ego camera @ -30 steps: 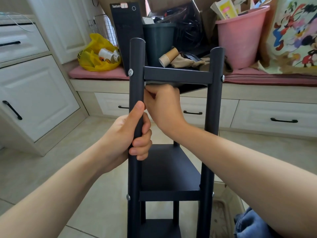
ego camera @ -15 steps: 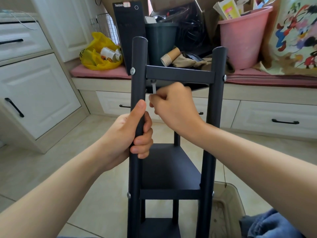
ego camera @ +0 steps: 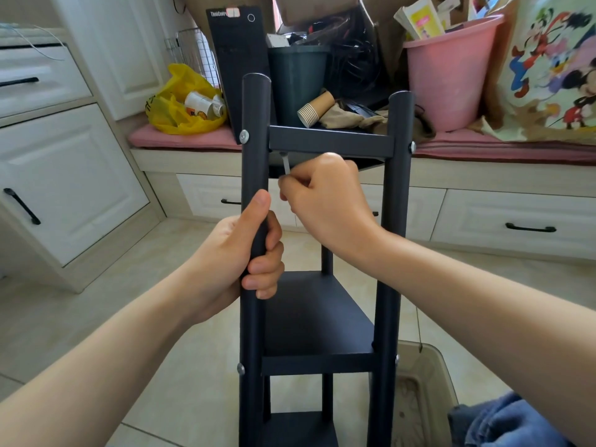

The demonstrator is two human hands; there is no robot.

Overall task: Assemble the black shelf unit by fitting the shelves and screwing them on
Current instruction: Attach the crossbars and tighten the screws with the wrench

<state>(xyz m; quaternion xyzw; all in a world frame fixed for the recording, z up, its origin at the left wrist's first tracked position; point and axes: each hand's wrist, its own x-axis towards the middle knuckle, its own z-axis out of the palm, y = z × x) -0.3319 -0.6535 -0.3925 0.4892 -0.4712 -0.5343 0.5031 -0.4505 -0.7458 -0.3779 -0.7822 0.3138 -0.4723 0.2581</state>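
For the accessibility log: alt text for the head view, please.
A person's left hand grips the left post of a black shelf unit while the right hand holds a thin silver tool up under its top shelf. Cluttered bench and white cabinets behind.

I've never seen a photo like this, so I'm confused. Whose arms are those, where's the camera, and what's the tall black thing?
The camera sits on a person's head and looks down, so the two arms are that person's own. The tall black thing is a shelf unit being put together, with tiled floor around it. The left hand grips its front post to steady it. The right hand pinches a small silvery tool that reaches up under the top shelf, likely to tighten a screw. Behind, a pink cushion holds a yellow bag, paper cups and a pink bucket.
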